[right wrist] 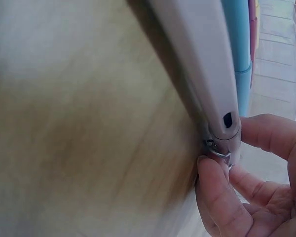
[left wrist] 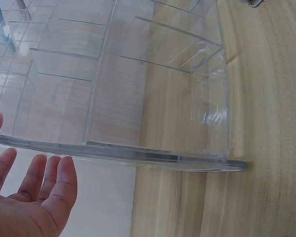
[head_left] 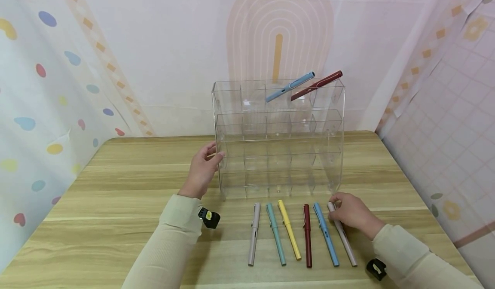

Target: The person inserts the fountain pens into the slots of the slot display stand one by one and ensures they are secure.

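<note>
Firstly, one pinkish-grey pen (head_left: 346,245), rightmost of a loose row on the tabletop (head_left: 127,177), near the rack's front right corner; whether any part of it is raised cannot be told. Presumably light, stiff, smooth-barrelled and a little slippery, not especially fragile; best held by the capped upper end, thumb and fingers on opposite sides, without prying at the wire clip (right wrist: 220,152). Right-hand grip (head_left: 356,212): pinching that pen at the clip end. Beside it, leftward: one blue pen (head_left: 326,235), one dark red pen (head_left: 307,236), one yellow pen (head_left: 289,231), one teal pen (head_left: 276,234), one pale grey pen (head_left: 254,235), all clip end toward the rack. Behind the row: one clear tiered rack (head_left: 255,130), upright, divided into compartments; its top tier bears a second blue pen (head_left: 288,88) and a second dark red pen (head_left: 318,85), both leaning right. Left-hand grip (head_left: 202,168): at the rack's left side panel, thumb to the front, fingers loosely extended outside, holding no pen; firm contact cannot be confirmed. Beyond: one patterned curtain (head_left: 174,53).
</note>
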Demonstrator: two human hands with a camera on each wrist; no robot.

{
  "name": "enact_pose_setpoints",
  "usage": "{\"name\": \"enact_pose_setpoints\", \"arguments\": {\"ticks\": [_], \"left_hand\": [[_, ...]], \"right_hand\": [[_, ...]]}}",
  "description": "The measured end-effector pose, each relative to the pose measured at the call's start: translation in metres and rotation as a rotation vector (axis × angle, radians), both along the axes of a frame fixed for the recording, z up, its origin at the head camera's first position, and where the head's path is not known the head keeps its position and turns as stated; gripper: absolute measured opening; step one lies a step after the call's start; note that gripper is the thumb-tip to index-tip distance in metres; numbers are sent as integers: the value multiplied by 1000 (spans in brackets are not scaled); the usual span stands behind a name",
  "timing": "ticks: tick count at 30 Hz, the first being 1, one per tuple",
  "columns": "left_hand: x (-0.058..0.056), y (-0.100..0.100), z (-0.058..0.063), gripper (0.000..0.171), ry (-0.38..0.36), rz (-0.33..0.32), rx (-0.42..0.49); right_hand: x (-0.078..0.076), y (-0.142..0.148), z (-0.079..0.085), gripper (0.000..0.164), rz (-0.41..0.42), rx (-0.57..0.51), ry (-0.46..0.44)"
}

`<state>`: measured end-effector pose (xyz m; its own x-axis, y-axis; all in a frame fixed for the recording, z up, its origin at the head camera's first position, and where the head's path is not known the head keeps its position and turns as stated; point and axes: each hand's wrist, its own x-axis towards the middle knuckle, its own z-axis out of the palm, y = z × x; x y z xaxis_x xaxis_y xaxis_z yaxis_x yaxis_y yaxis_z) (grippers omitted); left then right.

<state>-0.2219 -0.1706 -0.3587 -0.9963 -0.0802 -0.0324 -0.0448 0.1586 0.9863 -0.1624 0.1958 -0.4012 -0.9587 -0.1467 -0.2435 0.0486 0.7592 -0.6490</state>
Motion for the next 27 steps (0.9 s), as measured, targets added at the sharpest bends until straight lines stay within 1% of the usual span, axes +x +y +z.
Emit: {"name": "enact_pose_setpoints", "arguments": {"ticks": [4, 8, 17, 23, 27], "left_hand": [[0, 0, 1, 50, -1, -1, -4], [0, 1, 1, 50, 1, -4, 1], [1, 1, 3, 52, -4, -4, 24], [1, 1, 3, 52, -6, -7, 34], [1, 0, 3, 52, -5, -10, 33]], "right_hand": [[1, 2, 3, 41, -14, -39, -23], [1, 4, 9, 44, -26, -96, -29], [-2, 4, 31, 45, -48, -187, 13], [-8, 7, 47, 44, -70, -243, 33], [-11, 8, 55, 46, -78, -277, 78]]}}
